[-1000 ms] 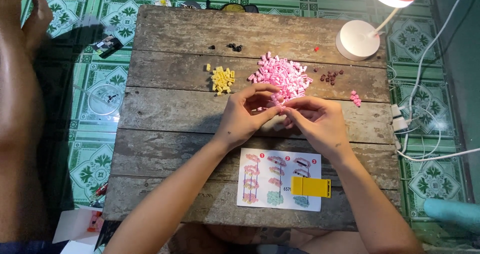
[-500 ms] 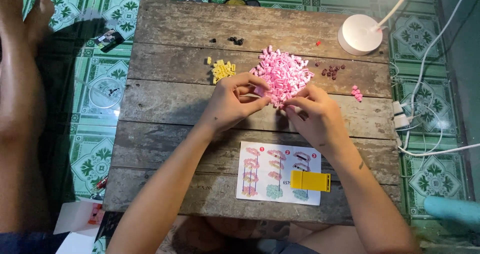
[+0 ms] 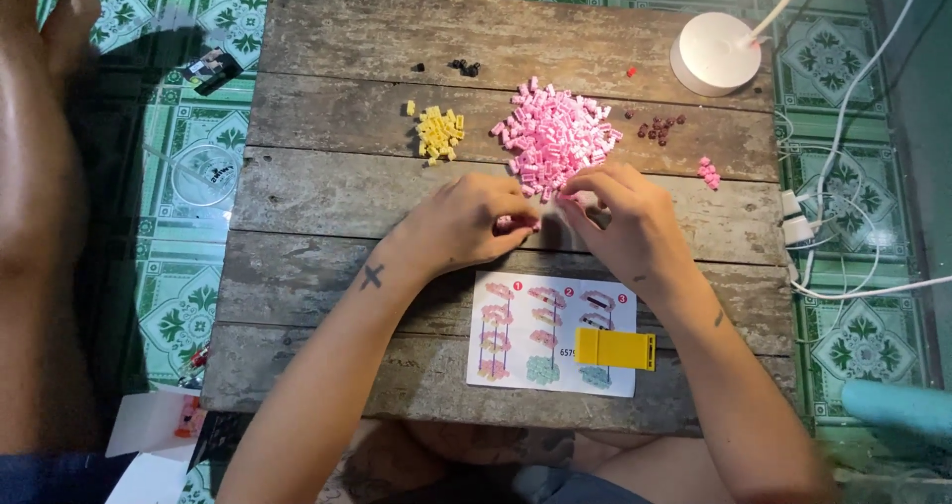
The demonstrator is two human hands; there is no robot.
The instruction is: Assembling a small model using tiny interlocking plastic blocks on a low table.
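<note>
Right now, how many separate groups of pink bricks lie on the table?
2 on the boards: the big pink pile at the centre back, and a small pink cluster to its right. The left hand also holds pink pieces; others may be hidden.

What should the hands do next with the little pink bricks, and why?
Probably the right hand should pick one more brick from the pink pile. Its fingertips already touch the pile's near edge, and the left hand pinches something small and pink beside it, seemingly ready to be joined. The picture sheet lies just below, showing pink layered shapes.
</note>
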